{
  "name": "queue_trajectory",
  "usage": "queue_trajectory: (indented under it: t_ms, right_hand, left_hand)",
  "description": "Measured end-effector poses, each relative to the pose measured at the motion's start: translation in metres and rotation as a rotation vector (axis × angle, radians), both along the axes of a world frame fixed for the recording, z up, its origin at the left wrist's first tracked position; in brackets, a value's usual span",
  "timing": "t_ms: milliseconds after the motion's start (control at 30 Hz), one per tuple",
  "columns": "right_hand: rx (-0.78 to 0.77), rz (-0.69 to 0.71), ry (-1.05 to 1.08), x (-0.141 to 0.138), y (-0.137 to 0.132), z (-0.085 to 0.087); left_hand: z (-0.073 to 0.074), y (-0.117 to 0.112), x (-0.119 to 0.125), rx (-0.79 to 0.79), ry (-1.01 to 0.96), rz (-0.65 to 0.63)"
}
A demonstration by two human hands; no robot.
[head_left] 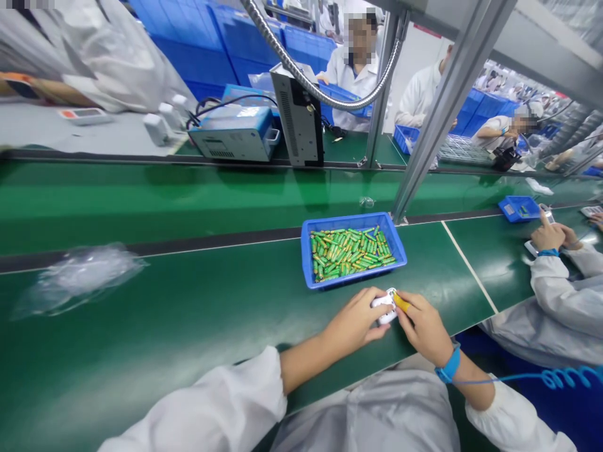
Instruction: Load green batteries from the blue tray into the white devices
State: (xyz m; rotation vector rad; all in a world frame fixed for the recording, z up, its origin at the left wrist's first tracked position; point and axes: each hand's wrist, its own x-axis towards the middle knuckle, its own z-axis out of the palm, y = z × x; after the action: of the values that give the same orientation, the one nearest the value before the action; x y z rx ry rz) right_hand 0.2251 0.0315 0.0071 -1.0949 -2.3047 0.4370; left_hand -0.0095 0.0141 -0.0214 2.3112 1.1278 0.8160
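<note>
My left hand grips a small white plastic device over the near edge of the green bench, thumb below and fingers across its top. My right hand is closed at the device's right edge, its fingertips touching it. A yellow covering, which looks like a finger cot, shows on a right finger. Whether a small part sits under those fingertips is hidden. Just beyond both hands stands a blue tray holding many green-and-gold batteries. A blue wrist strap with a coiled cord circles my right wrist.
A clear plastic bag lies on the bench at left. A metal post rises behind the tray. Across the green belt stand a blue instrument box and a tall dark unit. A co-worker's hands work at right near another blue tray.
</note>
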Motion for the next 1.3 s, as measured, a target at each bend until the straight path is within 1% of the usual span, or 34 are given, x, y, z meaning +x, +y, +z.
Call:
queue_trajectory:
  t_ms: [67, 133, 200, 267, 333, 433, 500, 567, 633, 700, 767, 900, 967, 1033, 1100, 1167, 1233, 1300]
  right_hand:
    - [-0.013, 0.018, -0.004, 0.001, 0.000, 0.006]
    - [-0.031, 0.036, 0.008, 0.004, 0.005, 0.014]
    - [-0.038, 0.057, 0.016, 0.003, 0.018, 0.022]
    - [-0.028, 0.094, -0.009, -0.007, 0.040, 0.029]
    - [-0.005, 0.155, -0.079, -0.030, 0.069, 0.035]
    - [0.033, 0.269, -0.248, -0.080, 0.113, 0.045]
    - [0.050, 0.359, -0.380, -0.112, 0.136, 0.053]
    - [0.050, 0.455, -0.501, -0.132, 0.152, 0.060]
    - [0.041, 0.526, -0.579, -0.140, 0.161, 0.064]
    - [0.038, 0.556, -0.607, -0.140, 0.166, 0.063]
    - [0.036, 0.567, -0.604, -0.137, 0.169, 0.058]
    - [0.010, 0.536, -0.590, -0.136, 0.171, 0.049]
    - [-0.007, 0.516, -0.596, -0.137, 0.171, 0.048]
    - [-0.015, 0.502, -0.575, -0.135, 0.169, 0.052]
    - [-0.012, 0.474, -0.482, -0.127, 0.162, 0.059]
    - [-0.024, 0.424, -0.317, -0.113, 0.151, 0.066]
    - [-0.067, 0.371, -0.125, -0.095, 0.136, 0.072]
    - [-0.142, 0.332, 0.051, -0.076, 0.119, 0.075]
  left_hand:
    - [0.001, 0.001, 0.000, 0.006, 0.003, -0.001]
    - [0.001, 0.001, -0.001, 0.012, 0.003, 0.001]
    - [-0.001, 0.002, -0.001, 0.018, 0.001, -0.003]
    - [-0.003, 0.002, -0.001, 0.026, 0.007, -0.009]
    - [-0.005, 0.002, -0.001, 0.038, 0.021, -0.004]
    - [-0.007, 0.004, -0.001, 0.047, 0.023, 0.001]
    - [-0.007, 0.004, -0.001, 0.053, 0.020, -0.008]
    - [-0.007, 0.005, -0.001, 0.060, 0.022, -0.009]
    - [-0.007, 0.005, -0.001, 0.065, 0.024, 0.000]
    - [-0.008, 0.005, 0.000, 0.071, 0.025, 0.006]
    - [-0.009, 0.005, 0.001, 0.076, 0.025, 0.008]
    - [-0.013, 0.006, 0.002, 0.061, 0.028, 0.000]
    - [-0.015, 0.006, 0.001, 0.050, 0.029, -0.008]
    - [-0.017, 0.006, 0.001, 0.047, 0.025, -0.013]
    - [-0.019, 0.007, 0.001, 0.050, 0.013, -0.016]
    - [-0.020, 0.007, 0.000, 0.049, 0.001, -0.016]
    - [-0.020, 0.006, -0.001, 0.045, -0.004, -0.016]
    - [-0.018, 0.005, -0.002, 0.040, -0.004, -0.017]
